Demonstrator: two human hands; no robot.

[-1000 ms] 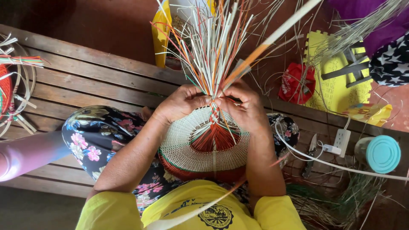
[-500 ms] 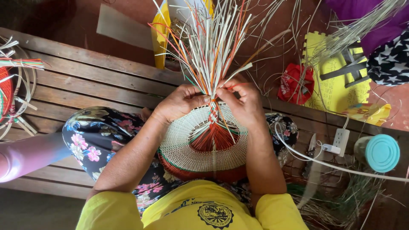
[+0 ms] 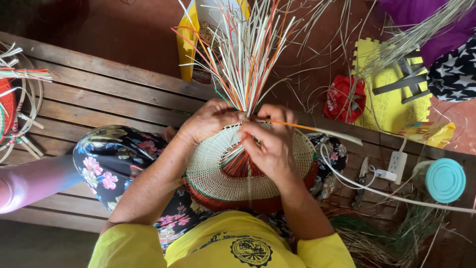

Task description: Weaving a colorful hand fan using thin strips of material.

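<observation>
Round cream-and-red woven straw basket (image 3: 233,173), centre frame: base woven; upright loose strands (image 3: 248,59) remain. Left hand (image 3: 210,121) grips rim; right hand (image 3: 270,144) pinches orange strand (image 3: 292,124).

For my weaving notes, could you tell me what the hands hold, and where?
Both hands, left hand and right hand, grip the half-woven basket at its rim, where loose strips rise.

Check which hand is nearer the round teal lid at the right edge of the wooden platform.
Right. The right hand sits on the woven basket, on the side toward the round teal lid. The left hand holds the basket's far side, farther from the lid.
</observation>
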